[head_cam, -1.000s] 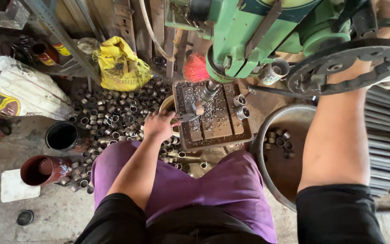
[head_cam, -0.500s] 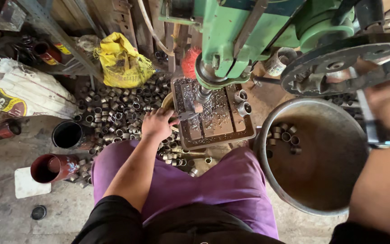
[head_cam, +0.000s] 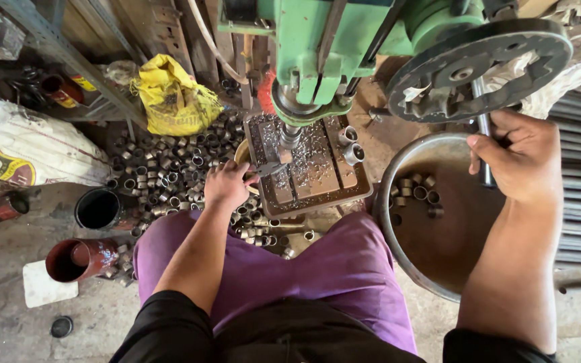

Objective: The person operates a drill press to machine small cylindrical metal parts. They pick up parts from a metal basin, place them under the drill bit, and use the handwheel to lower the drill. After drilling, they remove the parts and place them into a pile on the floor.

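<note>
R hand [head_cam: 520, 158] has fingers wrapped tight round the drill-press feed handle [head_cam: 484, 151], a stiff steel rod under the spoked wheel [head_cam: 479, 67]. L hand [head_cam: 226, 185] has fingers closed on a flat metal holder [head_cam: 268, 169] pinning a small ring workpiece [head_cam: 284, 156] under the spindle [head_cam: 290, 134], on the chip-covered press table [head_cam: 314, 176]. Ring prob. light, hard, slick, maybe sharp-edged w/ swarf; best held via holder, not bare fingers. Loose rings piled on floor [head_cam: 169, 168], some in metal basin [head_cam: 432, 228].
</note>
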